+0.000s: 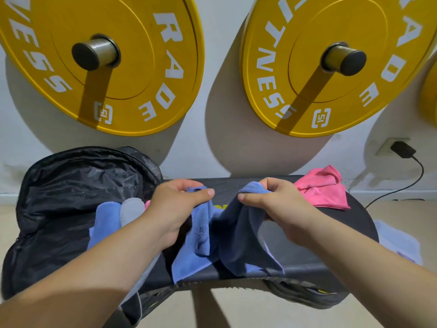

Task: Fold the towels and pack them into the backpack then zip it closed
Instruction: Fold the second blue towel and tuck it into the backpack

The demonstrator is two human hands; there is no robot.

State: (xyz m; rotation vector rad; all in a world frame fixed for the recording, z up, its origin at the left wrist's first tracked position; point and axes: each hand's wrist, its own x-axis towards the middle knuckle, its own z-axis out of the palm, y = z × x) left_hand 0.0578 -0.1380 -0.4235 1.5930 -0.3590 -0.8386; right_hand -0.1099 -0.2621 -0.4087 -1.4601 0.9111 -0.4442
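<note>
The black backpack (71,185) lies open at the left end of the counter (227,184), its crinkled lining showing. Rolled towels (106,218), blue, grey and a sliver of pink, sit side by side at its mouth. The left forearm comes in from the lower left, crossing over the backpack. The left hand (176,207) is curled, thumb pressed to fingers, pinching one top corner of the blue towel (201,235). The soft, nappy cloth sags in folds between the hands and drapes over the padded black counter to its near edge. The right forearm enters from the lower right, and the right hand (272,204) is curled likewise, pinching the other corner. A crumpled pink towel (324,188) lies at the counter's far right. Two yellow plates (142,67) hang on the wall behind.
</note>
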